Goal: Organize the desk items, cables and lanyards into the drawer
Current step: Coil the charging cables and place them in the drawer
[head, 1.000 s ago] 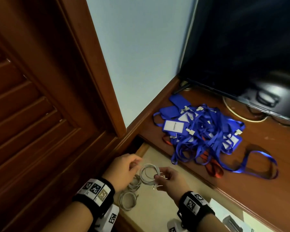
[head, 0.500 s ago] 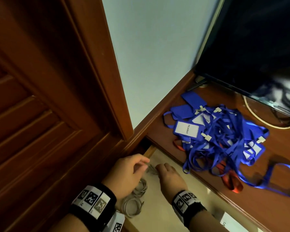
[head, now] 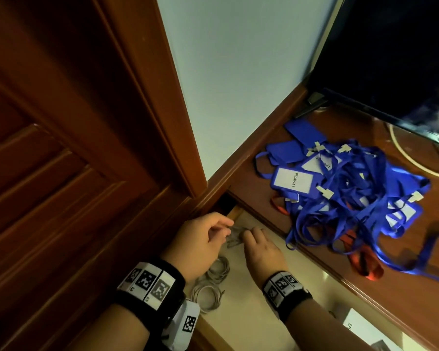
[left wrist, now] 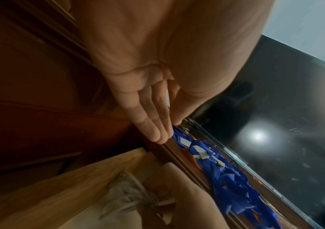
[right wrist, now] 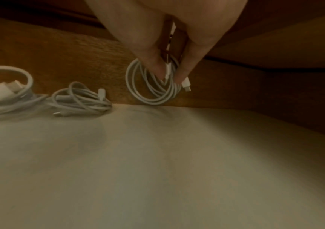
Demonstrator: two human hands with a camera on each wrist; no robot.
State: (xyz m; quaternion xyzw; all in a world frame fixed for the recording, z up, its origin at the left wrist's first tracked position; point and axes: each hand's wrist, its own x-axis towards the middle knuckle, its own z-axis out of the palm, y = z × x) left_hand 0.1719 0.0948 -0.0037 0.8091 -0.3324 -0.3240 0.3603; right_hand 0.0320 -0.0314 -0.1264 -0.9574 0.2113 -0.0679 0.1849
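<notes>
The drawer (head: 241, 323) stands pulled out under the desk edge, lined in pale material. My right hand (head: 257, 243) pinches a coiled white cable (right wrist: 153, 89) between thumb and fingertips (right wrist: 185, 72), holding it upright against the drawer's wooden wall (right wrist: 79, 51) just above the lining. My left hand (head: 214, 233) hovers beside that coil (head: 235, 238) with straight fingers (left wrist: 153, 125) and holds nothing. Two more coiled cables (head: 219, 269) (head: 205, 296) lie in the drawer at its left side. A tangled pile of blue lanyards with badge holders (head: 352, 196) lies on the desk top.
A red lanyard (head: 365, 264) pokes out of the pile near the desk's front edge. A dark TV screen (head: 395, 59) stands at the back right with a pale cable loop (head: 411, 160) beneath it. A wooden louvred door (head: 61, 173) fills the left.
Both hands went down and forward to the drawer's far left corner with the coil. My left hand let go of it; the right hand still pinches it.
</notes>
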